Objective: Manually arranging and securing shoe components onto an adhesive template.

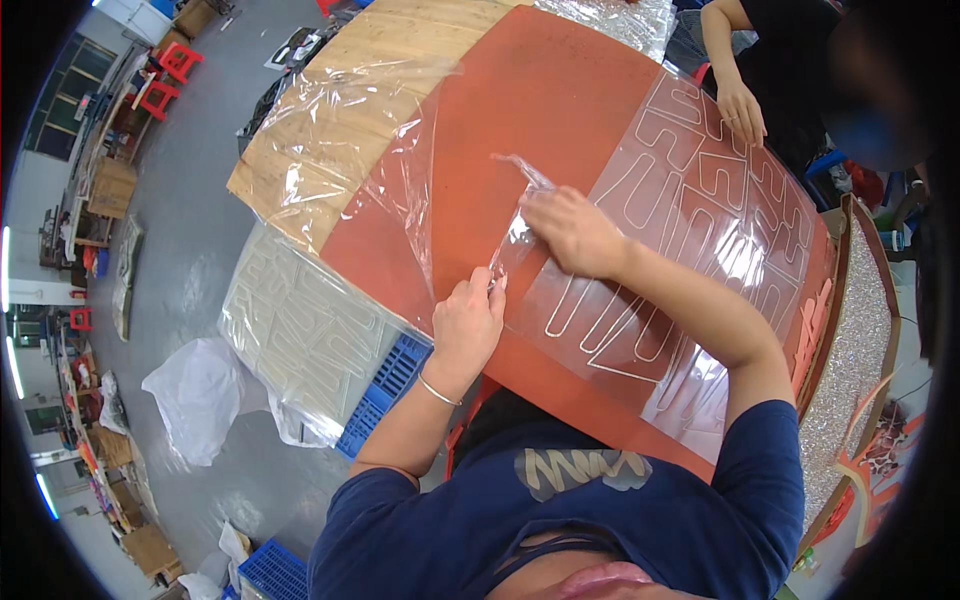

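A strip of clear plastic film (514,232) is stretched and crumpled between my two hands over the red-brown mat (540,90). My left hand (468,318) pinches its near end, fingers closed. Farther away and to the right, my right hand (575,232) grips the other end, and a twisted tail of film sticks out past the fingers. Beneath my right forearm lies a clear sheet (625,215) with long looping outlines on it. Another loose piece of clear film (405,200) covers the mat's left part and reaches onto the wooden board.
Across the table at right, a co-worker's hand (740,112) rests on the outlined sheet. The wooden board (380,60) adjoins the mat at left. A stack of similar film sheets (300,320) lies on a blue crate (385,395). A glittery panel (850,340) stands at right; a white bag (197,395) lies on the floor.
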`<state>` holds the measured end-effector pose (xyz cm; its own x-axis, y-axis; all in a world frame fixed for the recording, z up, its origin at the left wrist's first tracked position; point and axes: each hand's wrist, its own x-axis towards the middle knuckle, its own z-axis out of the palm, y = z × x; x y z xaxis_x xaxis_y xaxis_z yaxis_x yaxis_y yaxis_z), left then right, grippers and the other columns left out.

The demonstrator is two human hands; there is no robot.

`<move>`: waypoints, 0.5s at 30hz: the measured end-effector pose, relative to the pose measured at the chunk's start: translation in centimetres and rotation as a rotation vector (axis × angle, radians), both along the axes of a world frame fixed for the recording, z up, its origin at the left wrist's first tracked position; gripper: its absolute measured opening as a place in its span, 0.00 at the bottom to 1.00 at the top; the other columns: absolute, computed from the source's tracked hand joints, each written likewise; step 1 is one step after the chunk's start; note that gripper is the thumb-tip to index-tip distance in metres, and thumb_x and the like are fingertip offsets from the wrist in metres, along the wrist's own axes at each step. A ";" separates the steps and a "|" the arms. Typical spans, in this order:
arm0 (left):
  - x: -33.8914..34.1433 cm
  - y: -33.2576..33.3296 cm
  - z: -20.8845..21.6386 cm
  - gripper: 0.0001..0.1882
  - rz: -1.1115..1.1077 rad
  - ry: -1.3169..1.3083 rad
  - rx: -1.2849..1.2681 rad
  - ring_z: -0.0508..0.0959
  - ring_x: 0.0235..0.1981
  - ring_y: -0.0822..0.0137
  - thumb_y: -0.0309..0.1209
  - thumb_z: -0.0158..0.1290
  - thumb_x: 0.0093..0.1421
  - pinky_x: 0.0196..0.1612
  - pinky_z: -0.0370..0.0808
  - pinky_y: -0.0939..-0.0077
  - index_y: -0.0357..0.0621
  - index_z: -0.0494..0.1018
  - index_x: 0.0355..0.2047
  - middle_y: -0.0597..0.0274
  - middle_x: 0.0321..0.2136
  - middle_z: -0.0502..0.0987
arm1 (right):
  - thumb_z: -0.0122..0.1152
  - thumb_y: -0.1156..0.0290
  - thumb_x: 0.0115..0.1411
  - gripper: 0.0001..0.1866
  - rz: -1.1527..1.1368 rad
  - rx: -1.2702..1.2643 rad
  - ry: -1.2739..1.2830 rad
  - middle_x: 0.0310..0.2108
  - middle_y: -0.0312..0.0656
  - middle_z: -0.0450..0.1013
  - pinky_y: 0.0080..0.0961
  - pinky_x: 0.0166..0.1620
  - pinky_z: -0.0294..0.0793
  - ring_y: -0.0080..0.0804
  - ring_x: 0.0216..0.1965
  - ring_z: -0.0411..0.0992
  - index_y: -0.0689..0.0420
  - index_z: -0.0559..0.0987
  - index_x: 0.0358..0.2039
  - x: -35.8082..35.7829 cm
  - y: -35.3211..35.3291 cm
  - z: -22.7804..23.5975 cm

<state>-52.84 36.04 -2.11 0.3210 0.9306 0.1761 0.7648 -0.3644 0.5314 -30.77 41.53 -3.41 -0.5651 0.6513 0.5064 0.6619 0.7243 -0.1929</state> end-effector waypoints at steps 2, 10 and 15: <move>-0.2 -0.1 0.2 0.10 -0.013 0.021 -0.012 0.77 0.21 0.48 0.36 0.50 0.61 0.23 0.74 0.57 0.42 0.69 0.34 0.49 0.19 0.74 | 0.50 0.77 0.50 0.17 -0.096 -0.031 -0.047 0.48 0.47 0.71 0.39 0.54 0.64 0.41 0.50 0.69 0.64 0.76 0.42 0.2 0.1 0.2; -3.3 -3.6 2.4 0.17 -0.114 0.296 -0.015 0.77 0.22 0.52 0.34 0.51 0.60 0.25 0.74 0.61 0.46 0.71 0.49 0.52 0.21 0.74 | 0.51 0.80 0.49 0.16 -0.335 -0.096 -0.026 0.45 0.35 0.75 0.36 0.55 0.58 0.28 0.49 0.69 0.57 0.80 0.38 -0.5 1.3 0.2; -3.9 -5.4 2.1 0.19 -0.147 0.327 -0.015 0.77 0.21 0.53 0.36 0.50 0.61 0.24 0.75 0.62 0.42 0.70 0.51 0.52 0.21 0.72 | 0.49 0.82 0.50 0.14 -0.634 -0.778 0.432 0.37 0.35 0.78 0.33 0.49 0.64 0.29 0.39 0.73 0.58 0.82 0.33 -0.6 5.0 0.7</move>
<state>-56.69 30.61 0.00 0.4883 0.8722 0.0285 0.8354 -0.4766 0.2738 -31.39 46.50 -2.67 0.1127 0.9891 -0.0949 0.6378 -0.1453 -0.7564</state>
